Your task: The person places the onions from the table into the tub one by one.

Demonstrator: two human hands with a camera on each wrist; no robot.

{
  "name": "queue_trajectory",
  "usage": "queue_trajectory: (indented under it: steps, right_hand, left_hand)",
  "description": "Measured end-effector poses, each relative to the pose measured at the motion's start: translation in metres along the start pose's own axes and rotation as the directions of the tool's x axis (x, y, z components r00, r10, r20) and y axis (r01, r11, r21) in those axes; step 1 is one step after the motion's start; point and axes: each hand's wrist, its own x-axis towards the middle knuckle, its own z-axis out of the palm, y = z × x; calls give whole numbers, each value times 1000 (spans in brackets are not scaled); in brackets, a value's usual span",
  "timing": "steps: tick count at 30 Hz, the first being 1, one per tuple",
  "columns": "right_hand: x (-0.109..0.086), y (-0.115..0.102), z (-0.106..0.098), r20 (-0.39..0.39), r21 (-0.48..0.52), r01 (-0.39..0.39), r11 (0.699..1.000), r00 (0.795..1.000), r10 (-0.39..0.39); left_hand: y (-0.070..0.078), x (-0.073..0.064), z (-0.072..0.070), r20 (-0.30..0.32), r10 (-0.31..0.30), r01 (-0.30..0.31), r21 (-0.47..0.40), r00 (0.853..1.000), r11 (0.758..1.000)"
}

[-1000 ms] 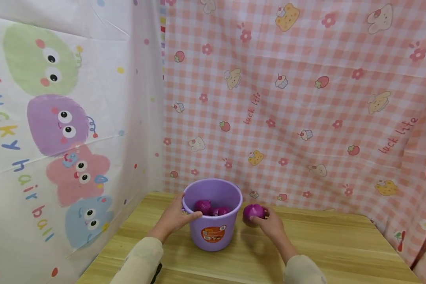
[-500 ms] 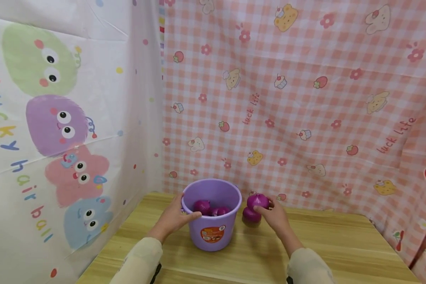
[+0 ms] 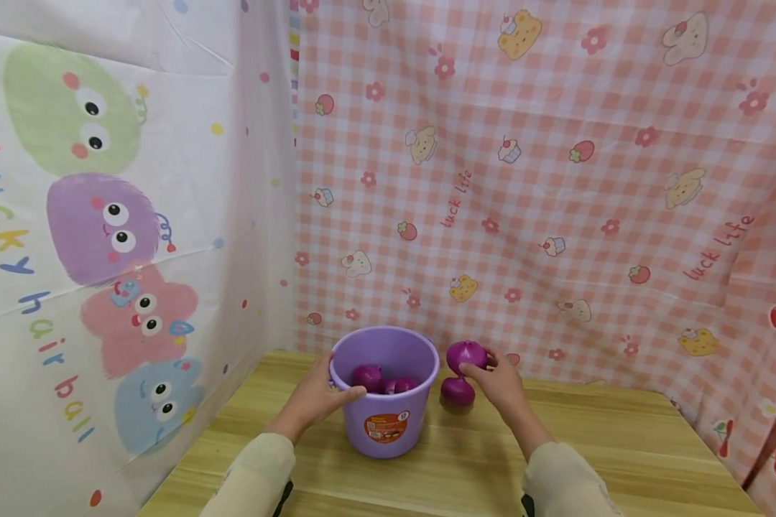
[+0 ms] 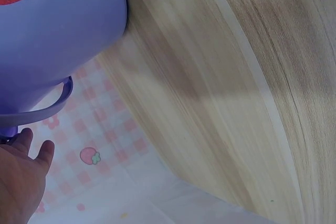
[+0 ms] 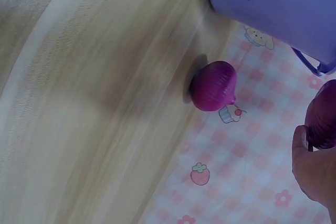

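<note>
A purple bucket (image 3: 388, 416) stands upright on the wooden table, two red onions (image 3: 368, 378) showing inside it. At its left side my left hand (image 3: 315, 396) holds the rim, thumb along the front edge; in the left wrist view the bucket's handle (image 4: 44, 113) passes by those fingers. My right hand (image 3: 499, 380) grips another red onion (image 3: 467, 356), raised to the right of the bucket near rim height. Below that, one more red onion (image 3: 458, 392) rests on the table, also visible in the right wrist view.
The wooden table (image 3: 595, 445) extends to the right. A pink checked cloth (image 3: 524, 215) hangs behind it, and a white cartoon-print cloth (image 3: 246, 237) hangs on the left.
My right hand has lifted its onion off the table spot and moved it up, then slightly left, uncovering the onion beneath. The left hand and bucket stay in place.
</note>
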Motion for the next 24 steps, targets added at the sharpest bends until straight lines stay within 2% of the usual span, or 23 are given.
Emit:
queue_trajectory:
  steps: [17,24]
  right_hand:
    - [0,-24,6,-3,59,25,998,1000,-25]
    - [-1,-31,13,-9,50,40,998,999,-40]
  left_hand:
    - [4,-3,-1,8,-6,6,-14,1000,1000]
    - [3,-3,-1,9,1,-1,-28,1000,1000]
